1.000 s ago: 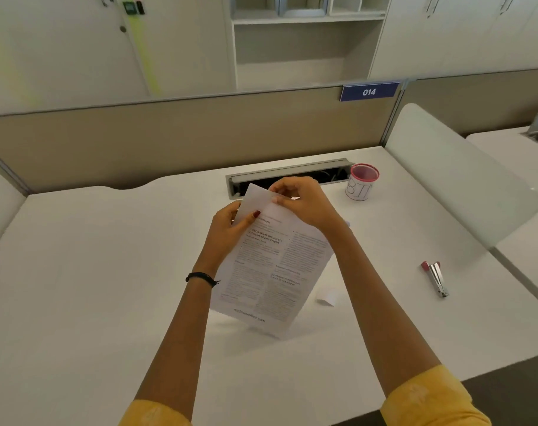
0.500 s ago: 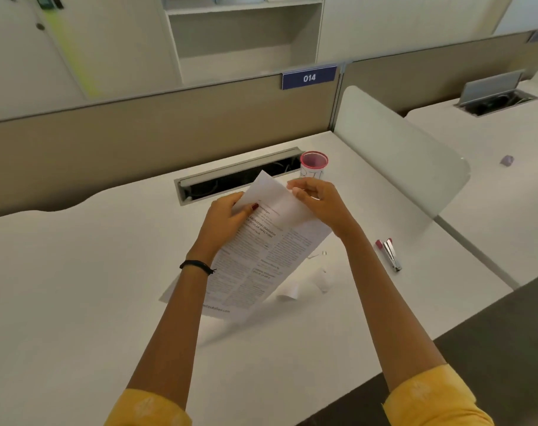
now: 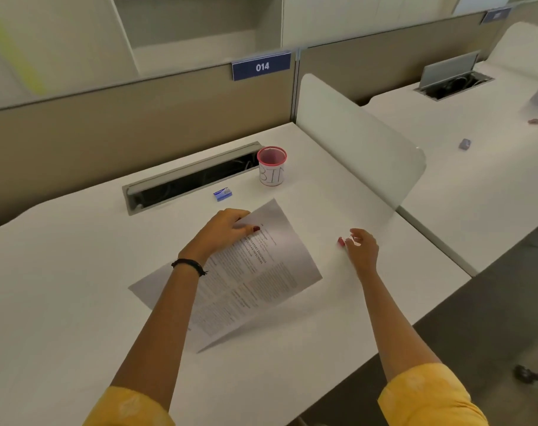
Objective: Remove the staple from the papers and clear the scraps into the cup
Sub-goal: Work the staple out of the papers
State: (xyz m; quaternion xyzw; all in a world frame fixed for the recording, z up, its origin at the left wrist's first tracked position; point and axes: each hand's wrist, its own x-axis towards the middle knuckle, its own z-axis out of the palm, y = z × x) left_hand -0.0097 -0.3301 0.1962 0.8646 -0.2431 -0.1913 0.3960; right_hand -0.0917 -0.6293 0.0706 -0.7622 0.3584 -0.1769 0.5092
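The printed papers (image 3: 261, 272) lie tilted on the white desk (image 3: 62, 272), their right side lifted off the surface. My left hand (image 3: 221, 232) pinches them at the top corner. My right hand (image 3: 361, 249) is off the papers, to their right, with its fingers curled around the staple remover (image 3: 341, 241); only the tool's pink end and a bit of metal show. The cup (image 3: 272, 166), pink-rimmed and marked BIN, stands upright behind the papers near the cable slot. No staple or paper scrap is visible; the papers cover that part of the desk.
A small blue box (image 3: 222, 193) lies between the papers and the open cable slot (image 3: 194, 176). A white divider panel (image 3: 353, 139) bounds the desk on the right; beyond it is another desk. The desk's front edge runs close below my right forearm.
My right hand let go of the papers' top corner and moved right to the staple remover. The papers sank toward the desk, covering the scraps. My view swung right and the blue box came into sight.
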